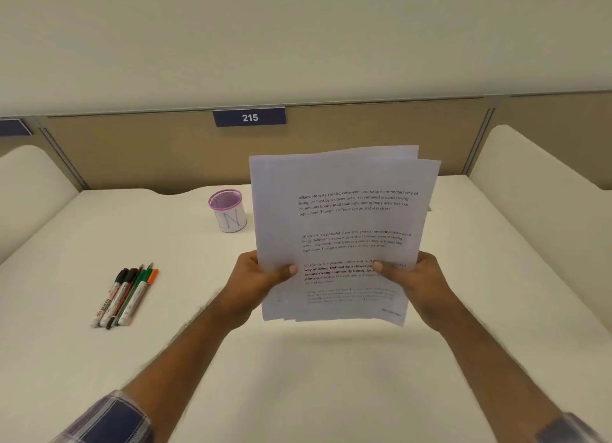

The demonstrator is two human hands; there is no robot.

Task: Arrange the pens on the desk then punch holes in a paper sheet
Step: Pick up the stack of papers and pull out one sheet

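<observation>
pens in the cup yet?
No, the pens lie side by side on the desk, left of the cup, which looks empty.

Bundle of marker pens (127,295) lying on the white desk (298,376), left side. Pink-rimmed cylindrical pen cup (228,211) stands behind, toward the partition. Stack of printed paper sheets (341,234) held above desk, right of cup.

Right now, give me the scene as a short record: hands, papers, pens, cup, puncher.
left hand: grips the papers' lower left edge
right hand: grips the lower right edge
papers: several printed sheets, held above the desk, edges uneven
pens: lying side by side on the desk's left
cup: upright behind the pens, no pens visible in it
puncher: not in view
</observation>
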